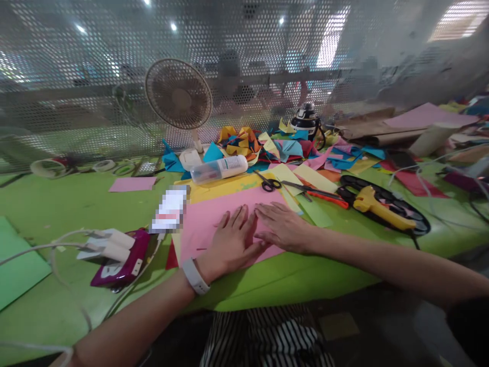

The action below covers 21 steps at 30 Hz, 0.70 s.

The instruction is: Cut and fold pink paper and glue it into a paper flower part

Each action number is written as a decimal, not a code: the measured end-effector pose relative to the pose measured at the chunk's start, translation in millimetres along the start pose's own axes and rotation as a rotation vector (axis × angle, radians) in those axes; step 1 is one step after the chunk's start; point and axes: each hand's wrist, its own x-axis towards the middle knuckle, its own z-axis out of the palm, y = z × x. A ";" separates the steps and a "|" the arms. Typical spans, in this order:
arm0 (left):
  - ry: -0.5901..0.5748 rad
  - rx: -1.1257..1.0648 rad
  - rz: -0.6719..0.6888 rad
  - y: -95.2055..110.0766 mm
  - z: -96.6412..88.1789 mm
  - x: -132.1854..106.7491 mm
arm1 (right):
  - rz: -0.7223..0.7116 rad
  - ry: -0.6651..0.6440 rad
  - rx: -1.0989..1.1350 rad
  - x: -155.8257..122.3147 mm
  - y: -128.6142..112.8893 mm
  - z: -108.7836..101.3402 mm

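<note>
A sheet of pink paper [198, 219] lies on the green table in front of me, over a yellow sheet [206, 189]. My left hand [237, 239], with a pale band on its wrist, rests flat on the pink sheet, fingers stretched out. Beside it my right hand [282, 227] also lies flat on the paper, its fingertips close to the left hand's fingers. Neither hand holds anything. Black-handled scissors [270, 184] lie at the sheet's far edge. A phone [170, 209] lies left of the paper, with a cable plugged in.
At right, a yellow glue gun [382, 209] rests on a black tray [422, 221]. A red-and-black cutter [324, 195] lies nearby. Behind are a clear bottle [219, 169], folded colored paper [240, 142] and a fan [179, 94]. Cables run from a purple power bank [132, 260] at left.
</note>
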 end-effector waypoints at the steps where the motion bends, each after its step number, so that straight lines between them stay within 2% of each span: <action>1: 0.002 -0.006 0.001 -0.3 0.6 -0.2 | 0.002 -0.016 0.004 -0.1 1.1 2.9; 11: -0.025 -0.054 -0.023 1.6 -2.3 -3.0 | -0.057 -0.053 -0.003 -7.1 10.5 -2.1; 17: -0.100 -0.074 -0.104 -9.7 -14.2 -27.2 | -0.049 -0.033 -0.026 -25.5 31.2 6.4; 21: -0.064 -0.032 -0.153 -16.8 -11.2 -42.3 | -0.009 -0.027 -0.009 -35.9 40.8 9.4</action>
